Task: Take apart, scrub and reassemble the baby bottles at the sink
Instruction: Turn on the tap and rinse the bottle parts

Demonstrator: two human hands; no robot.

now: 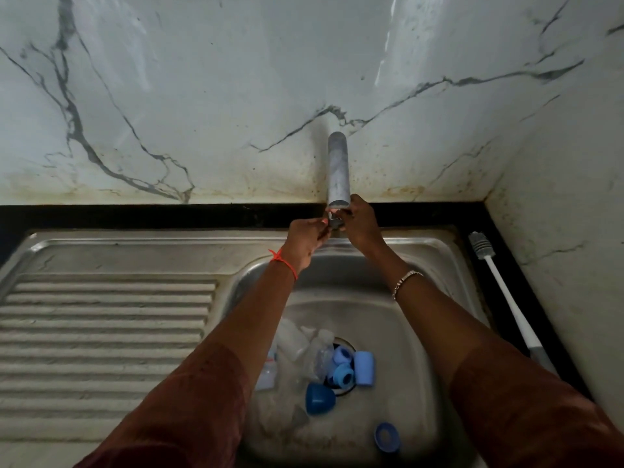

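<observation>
Your rust-brown sleeves (189, 417) fill the near edge of the view, and both arms reach over the stainless steel sink (422, 332) to its far edge. Your right hand (359, 224) curls round the small metal fitting (335, 223) at the lower end of the grey cylindrical tap (338, 167). Your left hand (305, 239) brings its fingertips to the same fitting; whether they pinch it or only touch it cannot be told.

The disassembled baby bottles lie in the basin around the drain:
- clear plastic bottle bodies (292, 339) to the left;
- two light blue collar rings (341, 355) over the drain;
- a light blue cylindrical cap (364, 368) just right of the rings;
- a dark blue domed cap (320, 398) nearer you;
- a blue round lid (387, 436) by the near right corner.

A white long-handled bottle brush (506, 298) lies on the black counter strip (486, 265) along the sink's right edge.
</observation>
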